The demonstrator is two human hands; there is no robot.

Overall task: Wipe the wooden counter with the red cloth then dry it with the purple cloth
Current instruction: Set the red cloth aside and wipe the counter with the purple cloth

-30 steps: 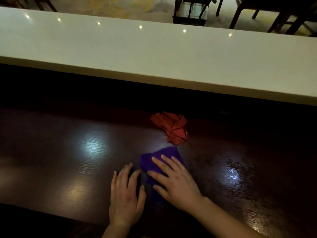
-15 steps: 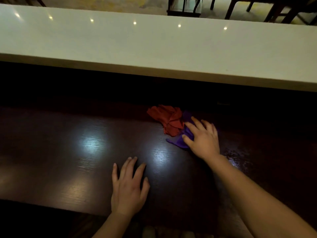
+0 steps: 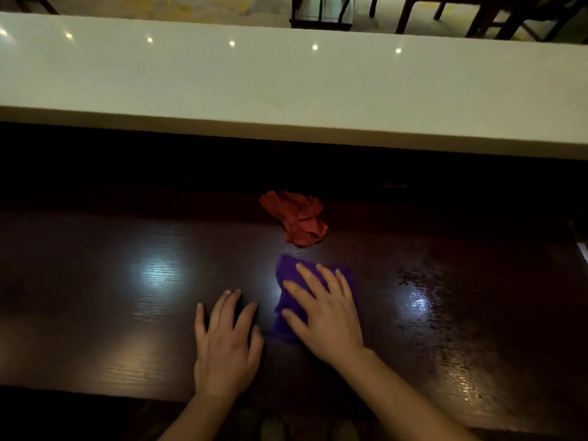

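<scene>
The dark wooden counter fills the lower half of the view, with shiny wet streaks on its right part. A crumpled red cloth lies loose near the counter's far edge. Closer to me, the purple cloth lies flat on the wood. My right hand presses down on it with fingers spread. My left hand rests flat on the bare wood just left of the purple cloth, holding nothing.
A long raised white ledge runs across the view behind the wooden counter, with a dark gap below it. Dark chairs and table legs stand on the floor beyond. The counter's near edge runs along the bottom.
My right hand has pulled the purple cloth back from beside the red cloth toward me. The left hand has stayed flat in place.
</scene>
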